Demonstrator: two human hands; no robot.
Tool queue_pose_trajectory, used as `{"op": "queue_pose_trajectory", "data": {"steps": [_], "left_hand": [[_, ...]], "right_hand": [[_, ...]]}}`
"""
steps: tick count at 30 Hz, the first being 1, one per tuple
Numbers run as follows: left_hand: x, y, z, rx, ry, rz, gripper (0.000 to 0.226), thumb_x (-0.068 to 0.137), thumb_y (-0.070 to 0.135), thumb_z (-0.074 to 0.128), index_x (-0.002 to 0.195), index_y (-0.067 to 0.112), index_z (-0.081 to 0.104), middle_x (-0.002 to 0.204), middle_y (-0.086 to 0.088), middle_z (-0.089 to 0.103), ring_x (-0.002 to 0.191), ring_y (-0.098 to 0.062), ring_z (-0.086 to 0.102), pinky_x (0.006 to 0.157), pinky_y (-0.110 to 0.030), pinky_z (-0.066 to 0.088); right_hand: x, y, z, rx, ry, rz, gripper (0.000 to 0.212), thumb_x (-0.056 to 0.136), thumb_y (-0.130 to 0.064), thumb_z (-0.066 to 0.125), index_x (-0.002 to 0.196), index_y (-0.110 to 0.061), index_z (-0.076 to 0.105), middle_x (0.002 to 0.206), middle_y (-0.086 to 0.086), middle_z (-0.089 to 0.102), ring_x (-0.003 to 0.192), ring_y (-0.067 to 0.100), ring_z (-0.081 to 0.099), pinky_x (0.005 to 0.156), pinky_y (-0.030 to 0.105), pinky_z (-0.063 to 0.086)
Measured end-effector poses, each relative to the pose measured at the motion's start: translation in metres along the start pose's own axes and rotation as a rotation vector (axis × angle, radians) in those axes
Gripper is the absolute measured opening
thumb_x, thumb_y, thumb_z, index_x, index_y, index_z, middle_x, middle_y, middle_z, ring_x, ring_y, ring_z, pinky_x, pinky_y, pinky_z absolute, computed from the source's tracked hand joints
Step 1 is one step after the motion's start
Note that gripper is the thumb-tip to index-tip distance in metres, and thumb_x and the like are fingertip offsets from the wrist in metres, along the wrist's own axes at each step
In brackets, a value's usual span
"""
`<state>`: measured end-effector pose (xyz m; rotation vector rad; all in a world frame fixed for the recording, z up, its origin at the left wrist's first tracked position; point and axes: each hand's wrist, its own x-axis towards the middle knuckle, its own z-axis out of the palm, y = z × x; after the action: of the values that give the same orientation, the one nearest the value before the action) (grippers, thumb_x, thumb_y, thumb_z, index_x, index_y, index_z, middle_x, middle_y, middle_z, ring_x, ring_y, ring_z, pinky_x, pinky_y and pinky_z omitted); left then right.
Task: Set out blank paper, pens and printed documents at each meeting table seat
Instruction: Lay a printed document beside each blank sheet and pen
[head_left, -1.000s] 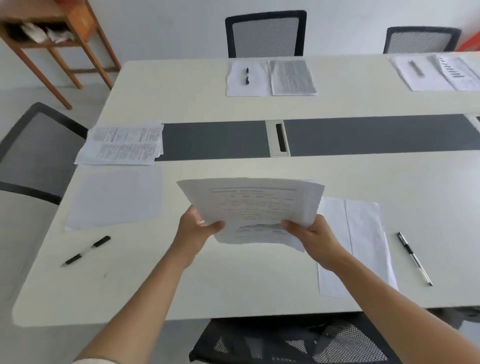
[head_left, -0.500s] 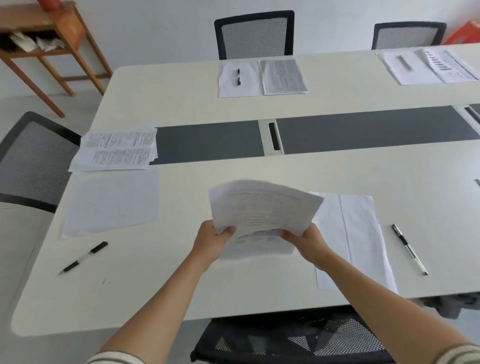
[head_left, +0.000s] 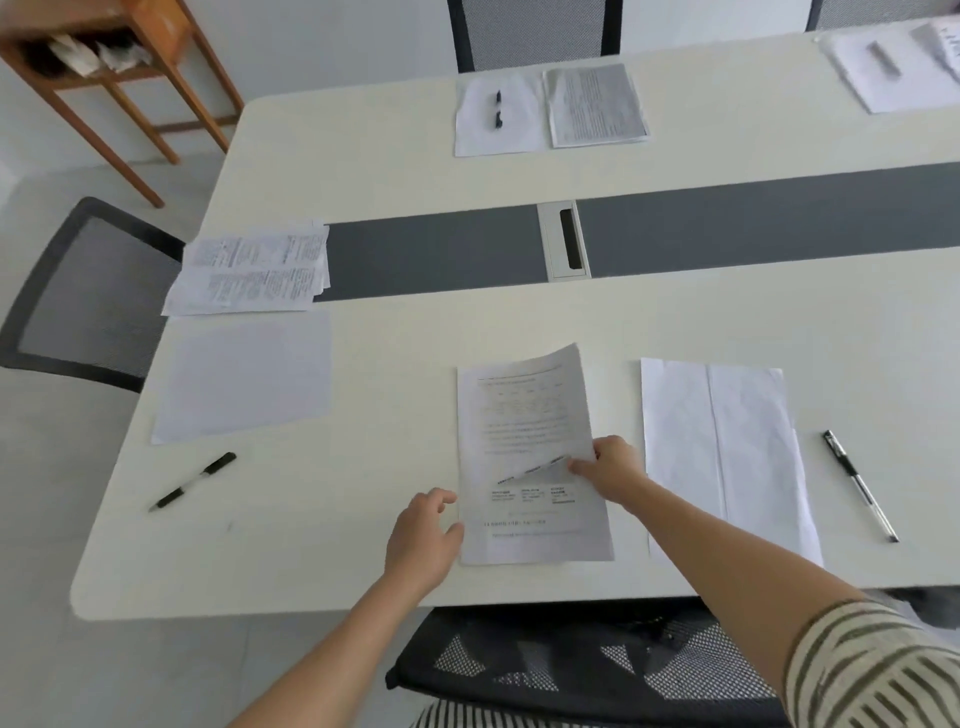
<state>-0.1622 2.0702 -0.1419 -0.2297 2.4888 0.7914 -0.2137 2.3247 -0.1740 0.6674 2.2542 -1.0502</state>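
A printed document (head_left: 524, 415) of a few sheets lies on the white table (head_left: 753, 312) in front of me. My right hand (head_left: 610, 467) pinches the lower right corner of its top sheet, which is lifted and curled. My left hand (head_left: 423, 535) rests open at the document's lower left edge, fingertips touching the paper. To the right lie blank paper (head_left: 727, 452) and a black pen (head_left: 860, 486). At the left seat are blank paper (head_left: 244, 379), a black pen (head_left: 192, 481) and a printed document (head_left: 254, 273).
The far seat has blank paper with a pen (head_left: 497, 109) on it and a printed document (head_left: 595, 104). More papers (head_left: 893, 67) lie at the far right. Mesh chairs stand at the left (head_left: 88, 296), far side (head_left: 530, 31) and below me (head_left: 597, 665). A wooden shelf (head_left: 109, 67) stands far left.
The document was held up in both hands; it now lies flat on the table left of the blank paper. My left hand has let go, and my right holds only the top sheet's corner.
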Motion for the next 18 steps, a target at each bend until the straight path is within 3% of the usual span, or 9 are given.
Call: {"op": "queue_pose_trajectory", "data": {"steps": [3, 5, 7, 9, 12, 18], "left_hand": [[0.0, 0.001, 0.016, 0.149, -0.046, 0.082, 0.042, 0.09, 0.022, 0.055, 0.132, 0.019, 0.049, 0.132, -0.001, 0.047, 0.117, -0.017, 0.049, 0.089, -0.027, 0.045], [0.002, 0.005, 0.026, 0.232, -0.054, 0.141, 0.044, 0.09, 0.023, 0.054, 0.133, 0.019, 0.047, 0.134, 0.001, 0.042, 0.121, -0.017, 0.045, 0.089, -0.029, 0.046], [0.005, 0.009, 0.037, 0.326, -0.072, 0.203, 0.048, 0.09, 0.026, 0.053, 0.137, 0.021, 0.043, 0.141, 0.0, 0.036, 0.126, -0.019, 0.039, 0.094, -0.031, 0.046], [0.008, 0.01, 0.047, 0.423, -0.113, 0.241, 0.057, 0.089, 0.03, 0.054, 0.143, 0.023, 0.035, 0.15, -0.005, 0.025, 0.135, -0.023, 0.031, 0.102, -0.033, 0.041], [0.011, 0.01, 0.059, 0.526, -0.131, 0.275, 0.065, 0.089, 0.03, 0.057, 0.148, 0.023, 0.029, 0.158, -0.014, 0.01, 0.146, -0.029, 0.013, 0.111, -0.037, 0.031], [0.012, 0.009, 0.065, 0.552, -0.105, 0.287, 0.067, 0.089, 0.032, 0.058, 0.148, 0.024, 0.028, 0.158, -0.014, 0.009, 0.146, -0.031, 0.011, 0.112, -0.038, 0.03]], "right_hand": [[-0.006, 0.019, -0.019, -0.147, 0.116, -0.01, 0.043, 0.086, -0.046, 0.064, 0.118, -0.019, 0.062, 0.107, 0.001, 0.07, 0.094, 0.023, 0.065, 0.072, 0.033, 0.051], [-0.015, 0.046, -0.038, -0.237, 0.262, -0.035, 0.049, 0.089, -0.046, 0.06, 0.131, -0.022, 0.053, 0.123, 0.0, 0.064, 0.113, 0.022, 0.058, 0.081, 0.035, 0.05], [-0.024, 0.08, -0.051, -0.372, 0.316, -0.017, 0.06, 0.088, -0.047, 0.06, 0.142, -0.027, 0.042, 0.145, 0.002, 0.046, 0.134, 0.025, 0.039, 0.094, 0.042, 0.047], [-0.033, 0.108, -0.055, -0.499, 0.223, 0.041, 0.076, 0.084, -0.054, 0.062, 0.149, -0.032, 0.028, 0.159, 0.006, 0.021, 0.146, 0.03, 0.018, 0.106, 0.048, 0.039], [-0.036, 0.128, -0.047, -0.584, 0.118, 0.043, 0.085, 0.082, -0.058, 0.063, 0.151, -0.037, 0.017, 0.164, 0.006, 0.0, 0.15, 0.031, 0.002, 0.112, 0.05, 0.032], [-0.03, 0.116, -0.035, -0.573, 0.141, -0.037, 0.082, 0.083, -0.056, 0.062, 0.151, -0.039, 0.019, 0.164, 0.003, -0.001, 0.151, 0.029, -0.001, 0.115, 0.047, 0.028]]}}
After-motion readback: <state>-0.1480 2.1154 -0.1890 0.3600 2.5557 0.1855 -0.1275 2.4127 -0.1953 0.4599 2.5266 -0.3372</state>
